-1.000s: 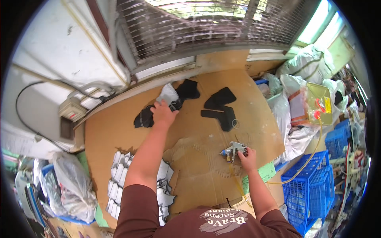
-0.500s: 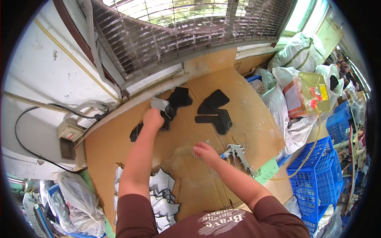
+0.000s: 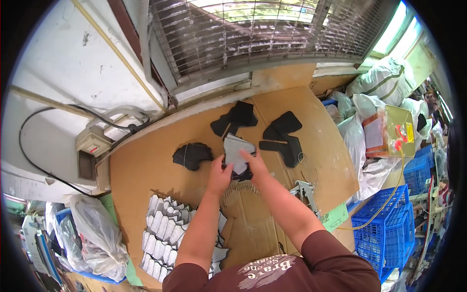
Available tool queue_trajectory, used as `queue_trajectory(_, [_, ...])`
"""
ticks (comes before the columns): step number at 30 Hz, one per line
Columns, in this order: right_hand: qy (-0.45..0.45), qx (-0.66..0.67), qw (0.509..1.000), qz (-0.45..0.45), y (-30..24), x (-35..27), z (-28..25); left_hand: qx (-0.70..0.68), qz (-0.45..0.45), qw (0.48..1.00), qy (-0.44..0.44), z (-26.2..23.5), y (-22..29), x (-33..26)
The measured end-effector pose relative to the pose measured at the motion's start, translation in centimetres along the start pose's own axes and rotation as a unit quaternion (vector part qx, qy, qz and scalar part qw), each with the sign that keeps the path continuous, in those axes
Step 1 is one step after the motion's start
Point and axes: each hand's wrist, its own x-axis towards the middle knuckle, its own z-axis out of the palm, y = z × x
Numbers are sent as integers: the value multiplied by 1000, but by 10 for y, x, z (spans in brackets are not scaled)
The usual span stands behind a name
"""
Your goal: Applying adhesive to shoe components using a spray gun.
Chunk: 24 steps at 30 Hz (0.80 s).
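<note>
Both my hands hold a small stack of flat cut pieces (image 3: 237, 151), grey on top with black edges below, over the middle of the cardboard. My left hand (image 3: 221, 174) is closed on its left side, and my right hand (image 3: 256, 165) grips the right side with the thumb on the grey face. Left of the stack lies a bundle of black pieces (image 3: 193, 155) with a thin tie round it. Beyond it are more black cut pieces (image 3: 241, 115), and to the right an angular black group (image 3: 287, 141). Rows of overlapping grey pieces (image 3: 165, 228) lie nearer me at left.
A metal spray gun (image 3: 305, 191) lies by the right edge of the cardboard sheet (image 3: 321, 131). A yellow hose (image 3: 396, 185) runs to a tin can (image 3: 400, 124) among plastic bags. Blue crates (image 3: 382, 228) stand at right, a wall box (image 3: 92, 143) at left.
My left hand has brought the grey-topped stack from the black pieces at left to the middle. My right hand, earlier apart from it, now holds it too. The head view has shifted.
</note>
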Motion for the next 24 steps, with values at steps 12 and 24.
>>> queue_trajectory(12, [-253,303,916,74,-13,-121,-83,67,168,965,-191,-19,108,-81])
queue_trajectory(24, [-213,340,914,62,8,-179,-129,93,70,953,-278,10,145,-162])
